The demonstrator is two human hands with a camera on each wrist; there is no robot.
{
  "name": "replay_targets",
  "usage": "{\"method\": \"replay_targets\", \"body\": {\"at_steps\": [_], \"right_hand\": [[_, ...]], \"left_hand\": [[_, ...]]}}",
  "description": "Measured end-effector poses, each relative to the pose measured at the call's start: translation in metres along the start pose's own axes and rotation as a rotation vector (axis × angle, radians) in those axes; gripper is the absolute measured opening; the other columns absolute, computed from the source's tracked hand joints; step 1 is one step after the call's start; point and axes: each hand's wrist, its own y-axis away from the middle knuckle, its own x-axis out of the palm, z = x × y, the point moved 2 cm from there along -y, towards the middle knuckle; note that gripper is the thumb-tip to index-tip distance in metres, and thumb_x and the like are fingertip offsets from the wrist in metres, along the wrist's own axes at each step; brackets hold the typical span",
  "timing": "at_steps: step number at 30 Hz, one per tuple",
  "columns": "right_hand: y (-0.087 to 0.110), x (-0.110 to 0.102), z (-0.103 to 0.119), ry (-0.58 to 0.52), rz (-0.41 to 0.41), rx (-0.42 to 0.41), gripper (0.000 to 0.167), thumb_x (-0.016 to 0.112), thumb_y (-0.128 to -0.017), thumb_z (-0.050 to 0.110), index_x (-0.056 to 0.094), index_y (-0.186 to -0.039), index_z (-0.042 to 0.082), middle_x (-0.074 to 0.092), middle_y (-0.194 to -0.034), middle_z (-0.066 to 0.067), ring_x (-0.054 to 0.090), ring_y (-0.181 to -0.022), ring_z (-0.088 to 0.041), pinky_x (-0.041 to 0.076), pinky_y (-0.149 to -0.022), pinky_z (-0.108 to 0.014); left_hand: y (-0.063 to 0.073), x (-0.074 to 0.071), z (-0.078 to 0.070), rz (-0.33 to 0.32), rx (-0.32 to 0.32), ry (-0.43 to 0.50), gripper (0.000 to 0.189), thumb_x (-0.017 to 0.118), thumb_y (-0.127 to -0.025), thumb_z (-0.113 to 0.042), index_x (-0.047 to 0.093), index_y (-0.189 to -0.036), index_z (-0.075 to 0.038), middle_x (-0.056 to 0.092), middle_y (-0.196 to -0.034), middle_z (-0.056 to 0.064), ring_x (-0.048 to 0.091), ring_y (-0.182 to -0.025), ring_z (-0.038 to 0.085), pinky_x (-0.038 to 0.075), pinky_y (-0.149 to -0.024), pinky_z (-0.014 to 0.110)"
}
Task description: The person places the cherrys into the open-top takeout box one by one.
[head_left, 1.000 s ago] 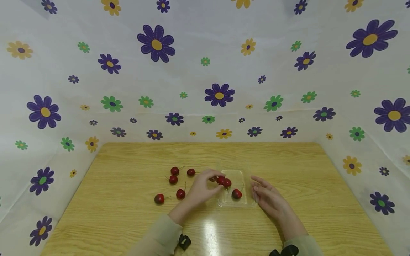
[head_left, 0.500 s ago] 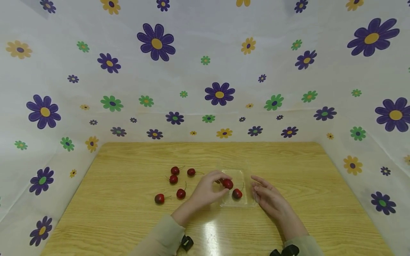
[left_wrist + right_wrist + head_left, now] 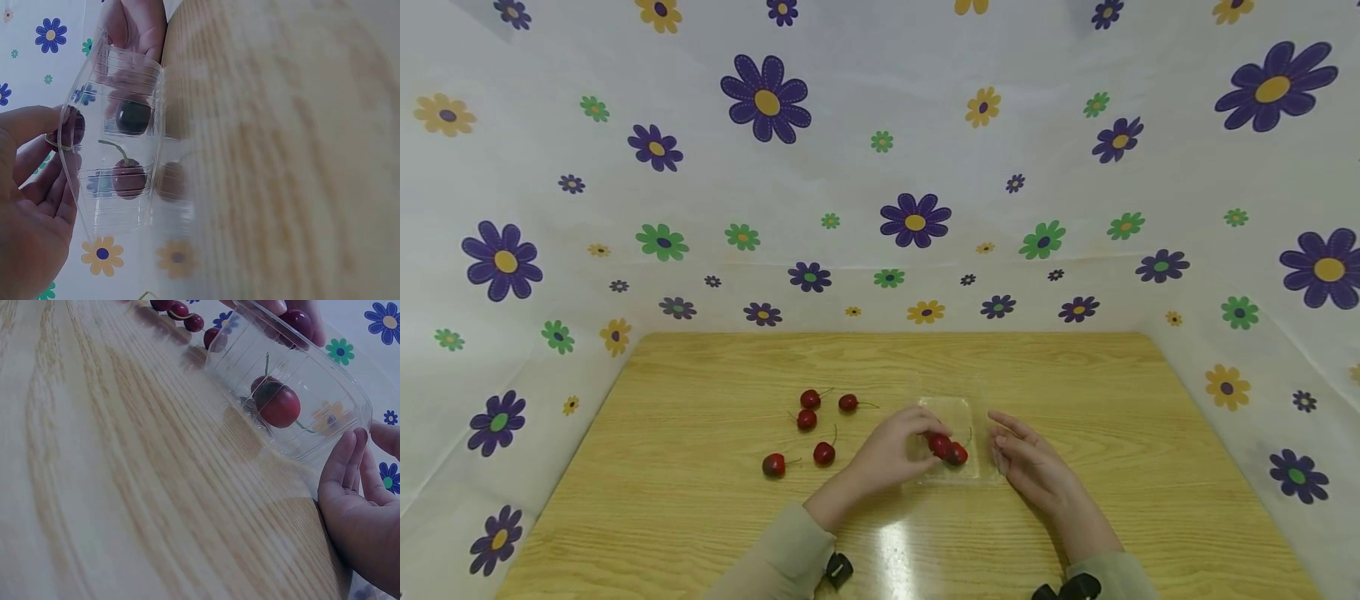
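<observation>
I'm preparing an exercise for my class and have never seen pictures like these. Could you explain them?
There's no robot, just a person working bare-handed. The widest picture comes from a camera on the head, the other two from the left and right wrists. On the wooden table stands a clear plastic box with two cherries inside; five loose cherries lie to its left. The left hand pinches another cherry at the box's opening, while the right hand touches the box's side.
</observation>
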Motion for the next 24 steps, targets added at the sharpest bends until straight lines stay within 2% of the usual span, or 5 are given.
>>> {"method": "replay_targets", "body": {"at_steps": [6,12,24], "right_hand": [[0.0004,-0.0005,-0.0002,0.011,0.007,0.002,0.043,0.041,-0.11,-0.006,0.066,-0.131,0.022,0.066,-0.115,0.005,0.064,-0.104,-0.005,0.056,-0.093,-0.016],[0.0006,-0.0006,-0.0003,0.023,0.0,0.002,0.043,0.041,-0.11,-0.006,0.065,-0.132,0.022,0.066,-0.115,0.005,0.064,-0.104,-0.005,0.055,-0.093,-0.016],[0.0004,0.0002,0.0,0.037,-0.014,0.002,0.044,0.041,-0.11,-0.006,0.066,-0.131,0.023,0.065,-0.114,0.005,0.064,-0.103,-0.005,0.056,-0.093,-0.016]], "left_hand": [[-0.0013,0.0039,-0.0011,0.037,0.001,-0.075,0.038,0.086,-0.087,-0.013,0.076,-0.124,-0.013,0.073,-0.124,0.004,0.065,-0.121,0.02,0.053,-0.112,0.038],[-0.0033,0.0055,-0.0005,0.053,0.042,-0.175,0.036,0.086,-0.088,-0.017,0.077,-0.123,-0.018,0.073,-0.121,-0.001,0.065,-0.119,0.017,0.052,-0.111,0.033],[-0.0051,0.0053,-0.0025,0.088,0.048,-0.211,0.033,0.085,-0.091,-0.019,0.077,-0.123,-0.019,0.074,-0.121,-0.004,0.066,-0.119,0.015,0.051,-0.112,0.033]]}}
